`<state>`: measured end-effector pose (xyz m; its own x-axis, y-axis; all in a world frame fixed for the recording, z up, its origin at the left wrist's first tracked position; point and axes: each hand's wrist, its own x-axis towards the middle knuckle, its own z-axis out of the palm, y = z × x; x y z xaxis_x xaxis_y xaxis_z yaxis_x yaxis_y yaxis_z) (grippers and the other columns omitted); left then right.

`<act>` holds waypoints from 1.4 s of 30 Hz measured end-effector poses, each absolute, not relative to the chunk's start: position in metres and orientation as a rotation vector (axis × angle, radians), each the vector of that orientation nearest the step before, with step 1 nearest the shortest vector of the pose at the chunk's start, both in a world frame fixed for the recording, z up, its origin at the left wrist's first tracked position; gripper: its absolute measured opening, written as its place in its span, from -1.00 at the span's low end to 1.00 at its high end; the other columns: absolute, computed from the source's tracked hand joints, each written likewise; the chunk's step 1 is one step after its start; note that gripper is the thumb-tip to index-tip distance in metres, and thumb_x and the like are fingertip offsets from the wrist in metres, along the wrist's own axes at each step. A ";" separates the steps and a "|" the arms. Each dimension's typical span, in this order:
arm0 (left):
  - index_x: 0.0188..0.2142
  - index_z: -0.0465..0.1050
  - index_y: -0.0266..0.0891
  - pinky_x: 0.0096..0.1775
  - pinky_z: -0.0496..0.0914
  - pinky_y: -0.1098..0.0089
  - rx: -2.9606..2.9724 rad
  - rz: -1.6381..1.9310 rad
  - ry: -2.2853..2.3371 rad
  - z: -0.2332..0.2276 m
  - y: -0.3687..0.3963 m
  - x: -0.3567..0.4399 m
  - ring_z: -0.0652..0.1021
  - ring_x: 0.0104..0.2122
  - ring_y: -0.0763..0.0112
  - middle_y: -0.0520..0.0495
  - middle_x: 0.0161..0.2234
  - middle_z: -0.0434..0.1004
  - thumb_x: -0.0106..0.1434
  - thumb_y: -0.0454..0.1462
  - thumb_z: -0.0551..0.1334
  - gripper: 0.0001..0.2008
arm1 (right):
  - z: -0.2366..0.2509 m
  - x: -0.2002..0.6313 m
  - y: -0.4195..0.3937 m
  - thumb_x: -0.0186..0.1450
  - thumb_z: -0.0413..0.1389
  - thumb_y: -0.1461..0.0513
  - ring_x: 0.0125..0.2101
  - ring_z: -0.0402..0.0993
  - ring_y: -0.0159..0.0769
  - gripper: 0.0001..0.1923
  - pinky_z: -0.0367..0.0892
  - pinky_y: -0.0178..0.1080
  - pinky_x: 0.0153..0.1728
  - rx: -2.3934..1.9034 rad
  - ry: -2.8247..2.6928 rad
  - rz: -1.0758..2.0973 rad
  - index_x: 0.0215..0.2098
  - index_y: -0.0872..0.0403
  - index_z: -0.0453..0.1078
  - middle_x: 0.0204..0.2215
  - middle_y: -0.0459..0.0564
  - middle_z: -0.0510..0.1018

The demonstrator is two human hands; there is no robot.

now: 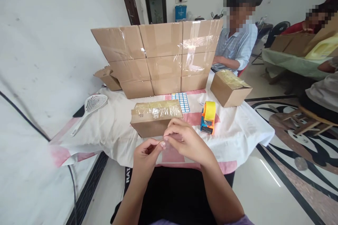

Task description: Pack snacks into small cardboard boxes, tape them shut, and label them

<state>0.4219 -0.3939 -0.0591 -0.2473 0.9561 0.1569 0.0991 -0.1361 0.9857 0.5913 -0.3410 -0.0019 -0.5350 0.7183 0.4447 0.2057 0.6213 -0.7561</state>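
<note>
My left hand (146,153) and my right hand (185,140) meet just in front of a small taped cardboard box (155,117) on the table. Their fingertips pinch together on something small and thin between them; what it is cannot be made out. An orange and blue tape dispenser (208,117) with a yellow roll lies to the right of the box. A sheet of blue-edged labels (181,101) lies behind the box.
A wall of stacked taped boxes (161,54) stands at the back of the table. Another box (230,88) sits at the right, an open one (108,77) at the left. A white slotted spoon (89,109) lies left. A person in a light blue shirt (236,47) sits behind.
</note>
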 end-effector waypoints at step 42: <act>-0.01 0.55 -0.22 -0.30 0.43 0.40 1.702 1.846 1.783 -0.085 -0.360 0.342 0.49 -0.47 0.48 -0.14 -0.15 0.61 0.44 -0.20 0.13 -0.72 | 0.040 0.468 -0.242 0.15 0.12 0.32 -0.64 0.15 -0.46 -0.89 0.03 -0.33 -0.59 -1.312 -2.120 0.981 -0.50 0.12 0.48 -0.67 -0.19 0.32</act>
